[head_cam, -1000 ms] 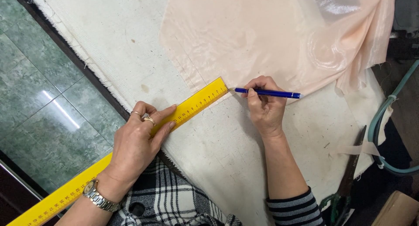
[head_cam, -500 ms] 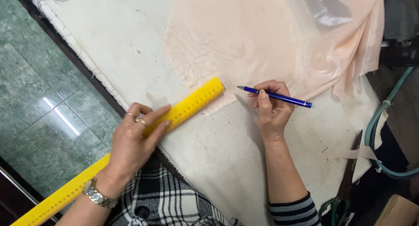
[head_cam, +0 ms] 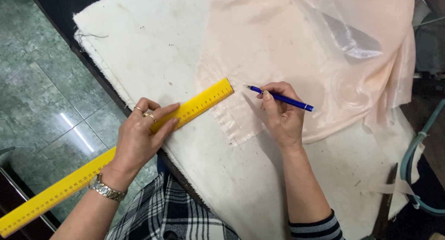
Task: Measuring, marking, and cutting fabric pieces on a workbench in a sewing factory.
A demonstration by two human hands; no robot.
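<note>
Ruler (head_cam: 139, 149) first: long, yellow, flat, stiff, probably light plastic or painted wood. We've got our left hand (head_cam: 141, 138) pressed flat on it near its upper third, fingers spread along the edge, so that grip is a press-down, not a pinch. Its far tip lies on the table (head_cam: 153, 45) just at the hem of the fabric (head_cam: 273, 41); its near end overhangs the table edge well out over the tiled floor (head_cam: 37, 91). A stick that long will pivot if we press only one spot, so it's best held near where the line goes.

Pen (head_cam: 280, 97): slim blue barrel, rigid, light. Our right hand (head_cam: 282, 115) pinches it between thumb and fingers, tip pointing left toward the ruler's end, hovering at or just above the fabric; contact is hard to tell from here.

Fabric is peach, thin, glossy, likely satin or organza: soft, slippery, creases easily. It lies spread over the table's upper right and bunches into sheer folds at the far corner. It'll creep under a pen stroke unless pinned flat; take it by the hem, not the middle.

Table cover is coarse off-white cloth, stained, with a frayed edge, so it should give decent friction under the ruler.
</note>
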